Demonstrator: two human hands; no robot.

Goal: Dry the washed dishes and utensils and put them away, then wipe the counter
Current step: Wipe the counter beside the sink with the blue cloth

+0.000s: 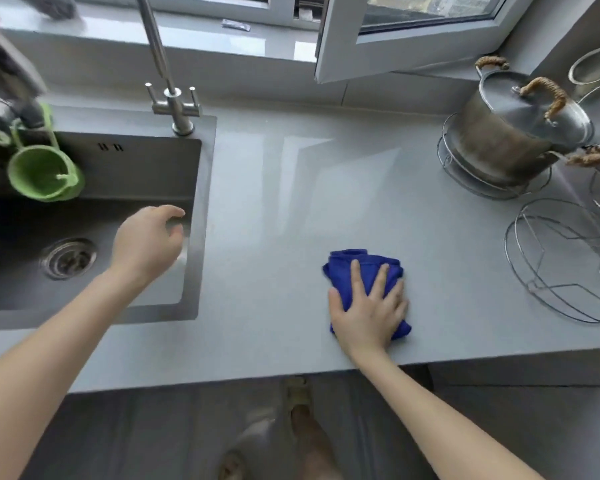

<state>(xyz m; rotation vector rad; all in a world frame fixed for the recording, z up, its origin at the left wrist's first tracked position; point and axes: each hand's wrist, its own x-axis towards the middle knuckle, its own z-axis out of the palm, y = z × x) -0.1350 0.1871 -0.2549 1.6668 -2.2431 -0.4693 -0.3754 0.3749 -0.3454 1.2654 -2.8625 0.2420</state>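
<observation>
The wiping stage looks under way. Low and right of centre, the right hand (368, 306) lies flat with fingers spread, pressing a crumpled blue cloth (362, 268) onto the glossy grey bench (291, 202) near its front edge. The left hand (146, 244) hovers over the dark steel sink (136, 161) at mid-left, fingers loosely curled and holding nothing. No wet dishes show in the sink or mid-bench, so drying seems mostly done. At the right edge, a lidded steel pot with rope-wrapped handles (506, 143) sits on a wire stand, with a round wire rack (565, 261) below it. Both block the wipe there and probably need moving. A green cup (42, 174) hangs at the sink's left.
</observation>
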